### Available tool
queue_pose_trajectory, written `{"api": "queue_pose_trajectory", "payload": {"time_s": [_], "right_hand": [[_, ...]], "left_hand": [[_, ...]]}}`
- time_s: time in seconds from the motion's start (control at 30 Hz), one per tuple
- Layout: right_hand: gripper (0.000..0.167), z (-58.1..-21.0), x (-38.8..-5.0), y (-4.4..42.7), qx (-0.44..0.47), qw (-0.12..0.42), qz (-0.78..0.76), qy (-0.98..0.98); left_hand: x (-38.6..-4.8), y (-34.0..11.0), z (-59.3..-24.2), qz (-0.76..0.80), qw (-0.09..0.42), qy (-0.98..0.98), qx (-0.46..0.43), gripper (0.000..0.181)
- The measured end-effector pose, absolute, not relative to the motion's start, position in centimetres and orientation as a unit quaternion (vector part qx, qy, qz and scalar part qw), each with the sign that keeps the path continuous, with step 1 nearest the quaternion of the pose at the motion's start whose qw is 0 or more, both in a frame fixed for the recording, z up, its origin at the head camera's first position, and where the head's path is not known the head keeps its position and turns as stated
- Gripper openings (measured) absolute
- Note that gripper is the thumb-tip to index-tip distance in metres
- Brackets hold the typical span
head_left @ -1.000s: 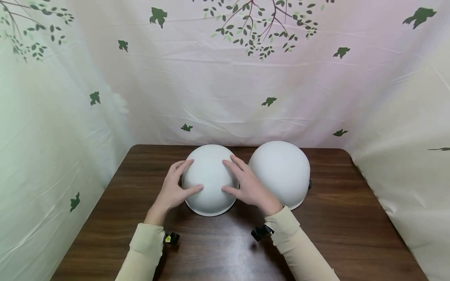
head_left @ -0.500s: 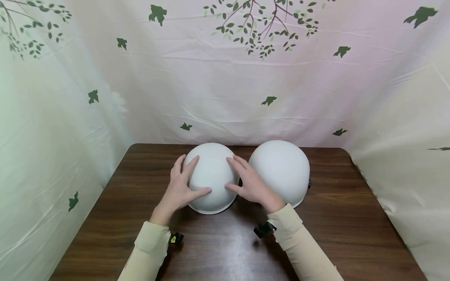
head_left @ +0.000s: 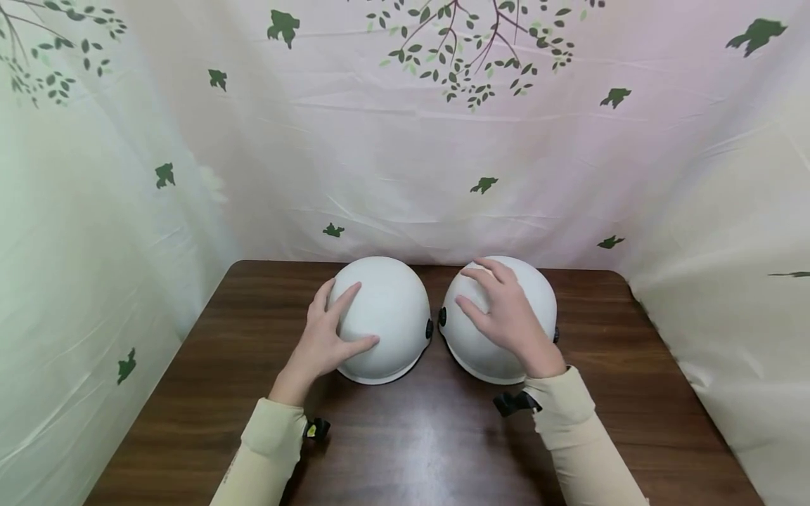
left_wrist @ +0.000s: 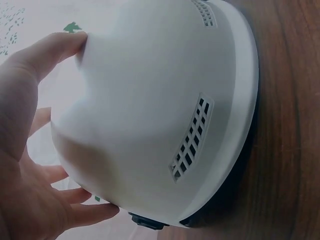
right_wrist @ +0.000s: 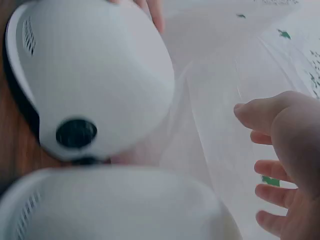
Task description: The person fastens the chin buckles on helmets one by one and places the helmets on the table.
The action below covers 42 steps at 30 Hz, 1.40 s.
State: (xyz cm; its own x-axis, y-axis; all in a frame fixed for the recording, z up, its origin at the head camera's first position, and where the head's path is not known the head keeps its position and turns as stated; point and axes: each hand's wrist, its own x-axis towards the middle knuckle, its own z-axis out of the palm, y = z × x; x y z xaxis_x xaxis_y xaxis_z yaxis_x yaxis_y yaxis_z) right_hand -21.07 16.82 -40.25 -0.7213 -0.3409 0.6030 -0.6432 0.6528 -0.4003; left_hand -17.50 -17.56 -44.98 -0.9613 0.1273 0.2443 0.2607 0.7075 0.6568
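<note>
Big change: your right grip [head_left: 506, 309] has left the left helmet [head_left: 389, 309], where it sat half a second ago, and is now over the right helmet [head_left: 473, 344]. Your left grip [head_left: 320, 344] has stayed put. The right helmet looks nudged a touch too: its left edge is closer to its neighbour, and its left black knob [head_left: 442, 316] shows now. The left helmet's right black knob [head_left: 429, 329] is uncovered as well. Judging from this, the two-handed bit on the left helmet looks done, and attention has split across both.

Both helmets sit dome-up, side by side near the far edge of the counter [head_left: 411, 436], a narrow gap between the facing knobs.

Pose: your left grip spans the left side of its dome, thumb toward you, fingers spread along the far side, tips against the shell; you're resting on it, not clenching. Left wrist view puts the slotted vent [left_wrist: 192, 137] well clear of your fingers. Your right grip is released: fingers loosely bent, thumb apart, nothing in it. Right wrist view has daylight between fingertips and shell, so it reads as hovering. Your right forearm comes in from the lower right, wrist above the helmet's near right side.
</note>
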Motion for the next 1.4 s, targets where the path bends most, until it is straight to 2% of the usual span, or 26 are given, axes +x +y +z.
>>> {"api": "queue_pose_trajectory", "payload": {"time_s": [0.2, 0.5, 0.7, 0.8, 1.0, 1.1, 1.23, 1.4], "right_hand": [[0.048, -40.8, -21.3, 20.1, 0.248, 0.259, 0.244, -0.901], [0.062, -41.4, -21.1, 22.7, 0.195, 0.194, 0.182, -0.944], [0.065, -41.3, -21.2, 23.0, 0.181, 0.164, 0.171, -0.955], [0.065, -41.1, -21.2, 23.2, 0.18, 0.152, 0.169, -0.957], [0.066, -40.8, -21.2, 23.4, 0.182, 0.137, 0.168, -0.959], [0.066, -40.8, -21.1, 23.4, 0.182, 0.133, 0.169, -0.959], [0.066, -40.8, -21.0, 23.4, 0.184, 0.135, 0.174, -0.958], [0.066, -41.0, -21.1, 23.4, 0.182, 0.141, 0.18, -0.956]], "left_hand": [[-18.0, -17.4, -45.0, -0.358, 0.101, -0.923, -0.1, 0.095], [-18.4, -17.3, -44.4, -0.322, 0.095, -0.938, -0.084, 0.096], [-18.0, -16.3, -43.3, -0.28, 0.106, -0.95, -0.089, 0.097], [-17.6, -15.3, -43.0, -0.287, 0.139, -0.943, -0.095, 0.094], [-16.9, -12.6, -42.6, -0.374, 0.269, -0.873, -0.162, 0.071], [-16.5, -11.0, -42.5, -0.421, 0.289, -0.835, -0.204, 0.057], [-16.2, -8.6, -42.9, -0.473, 0.246, -0.815, -0.226, 0.05], [-16.2, -6.0, -44.1, -0.539, 0.133, -0.803, -0.218, 0.05]]}}
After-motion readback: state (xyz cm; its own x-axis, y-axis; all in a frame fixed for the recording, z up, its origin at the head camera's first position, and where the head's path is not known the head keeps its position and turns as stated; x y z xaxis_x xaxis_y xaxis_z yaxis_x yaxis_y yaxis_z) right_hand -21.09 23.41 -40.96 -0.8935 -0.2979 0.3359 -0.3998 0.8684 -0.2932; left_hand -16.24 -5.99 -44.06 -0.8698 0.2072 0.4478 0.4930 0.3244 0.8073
